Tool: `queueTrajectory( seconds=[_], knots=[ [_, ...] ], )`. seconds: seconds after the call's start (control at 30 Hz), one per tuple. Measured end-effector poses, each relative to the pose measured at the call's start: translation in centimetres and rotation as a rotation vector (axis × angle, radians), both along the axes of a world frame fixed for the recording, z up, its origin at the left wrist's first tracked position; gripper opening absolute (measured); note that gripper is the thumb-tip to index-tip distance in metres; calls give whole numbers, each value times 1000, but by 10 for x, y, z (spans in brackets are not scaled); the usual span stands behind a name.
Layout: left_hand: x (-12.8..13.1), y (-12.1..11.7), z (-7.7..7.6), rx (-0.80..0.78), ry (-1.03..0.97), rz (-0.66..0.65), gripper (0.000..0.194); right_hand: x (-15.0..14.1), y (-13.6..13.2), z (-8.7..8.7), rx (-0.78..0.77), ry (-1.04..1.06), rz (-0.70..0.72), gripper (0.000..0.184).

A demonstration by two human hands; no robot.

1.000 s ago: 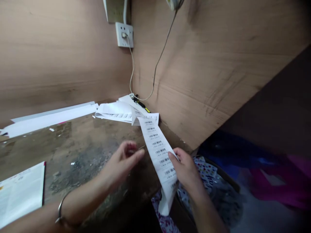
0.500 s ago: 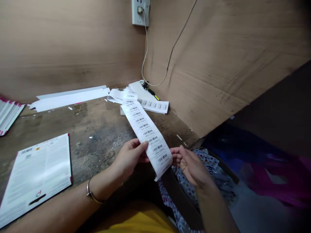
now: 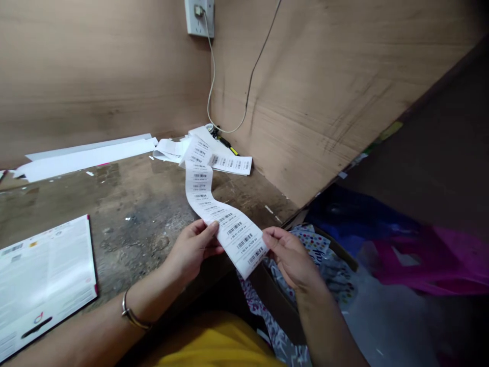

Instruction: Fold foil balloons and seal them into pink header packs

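Observation:
A long white strip of barcode labels (image 3: pixel 237 238) runs in an S-curve from the paper pile at the back of the wooden table down to my hands. My left hand (image 3: pixel 193 250) pinches the strip's left edge, and my right hand (image 3: pixel 290 257) grips its right edge near the lower end. The strip's end hangs just past my fingers. Further labelled strips and paper lie in a loose pile (image 3: pixel 202 152) against the wall corner. A white printed card (image 3: pixel 46 280) lies on the table to the left of my left hand.
A worn, stained wooden table (image 3: pixel 141 204) meets plywood walls (image 3: pixel 305 102) at the back corner. A wall socket (image 3: pixel 198 18) feeds a cable down to the pile. Long white sheets (image 3: pixel 87 155) lie along the back. To the right, below the table edge, stands a box of patterned plastic (image 3: pixel 317 265).
My left hand has moved from beside the strip onto it, so both hands now hold it. The strip has gone from straight to curved, and the view has shifted.

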State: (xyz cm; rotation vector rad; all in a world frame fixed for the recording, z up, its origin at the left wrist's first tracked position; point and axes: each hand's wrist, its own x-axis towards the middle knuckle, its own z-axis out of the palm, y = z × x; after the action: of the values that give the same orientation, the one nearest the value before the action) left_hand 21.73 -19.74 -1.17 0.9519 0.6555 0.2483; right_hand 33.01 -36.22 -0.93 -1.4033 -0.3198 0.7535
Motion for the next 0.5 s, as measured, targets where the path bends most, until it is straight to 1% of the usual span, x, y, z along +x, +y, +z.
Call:
queueTrajectory(
  seconds=[0.03, 0.07, 0.1, 0.13, 0.17, 0.2, 0.23, 0.27, 0.3, 0.33, 0.37, 0.4, 0.43, 0.47, 0.5],
  knots=[
    [-3, -2, 1, 9, 20, -34, 21, 2, -1, 0, -8, -21, 1, 29],
    [-8, -5, 4, 31, 47, -109, 20, 6, -4, 2, -18, -44, 3, 28],
    [-14, -7, 11, 80, 79, -233, 19, 10, -7, 5, -28, -66, 5, 27],
    [-20, -8, 20, 172, 108, -396, 19, 16, -12, 11, -36, -83, 7, 26],
    [-27, -8, 31, 321, 127, -565, 20, 21, -18, 19, -52, -107, 22, 25],
    [-33, -8, 44, 523, 128, -699, 21, 26, -24, 30, -79, -144, 58, 24],
    [-38, -6, 57, 761, 106, -765, 21, 31, -29, 43, -121, -197, 121, 23],
    [-40, -2, 69, 1007, 65, -759, 20, 34, -35, 56, -171, -263, 210, 22],
    [-39, 3, 77, 1231, 13, -691, 19, 35, -39, 70, -224, -343, 312, 21],
    [-36, 9, 82, 1410, -34, -582, 22, 35, -43, 82, -273, -432, 413, 21],
    [-29, 18, 82, 1528, -61, -457, 28, 32, -45, 93, -312, -523, 496, 20],
    [-20, 29, 77, 1585, -60, -327, 36, 29, -47, 101, -335, -601, 561, 19],
    [-9, 42, 69, 1575, -23, -186, 45, 24, -48, 107, -350, -667, 618, 19],
    [3, 56, 59, 1482, 26, -40, 53, 20, -49, 110, -358, -721, 668, 18],
    [16, 71, 47, 1315, 69, 102, 58, 15, -50, 110, -366, -758, 708, 18]
  ],
)
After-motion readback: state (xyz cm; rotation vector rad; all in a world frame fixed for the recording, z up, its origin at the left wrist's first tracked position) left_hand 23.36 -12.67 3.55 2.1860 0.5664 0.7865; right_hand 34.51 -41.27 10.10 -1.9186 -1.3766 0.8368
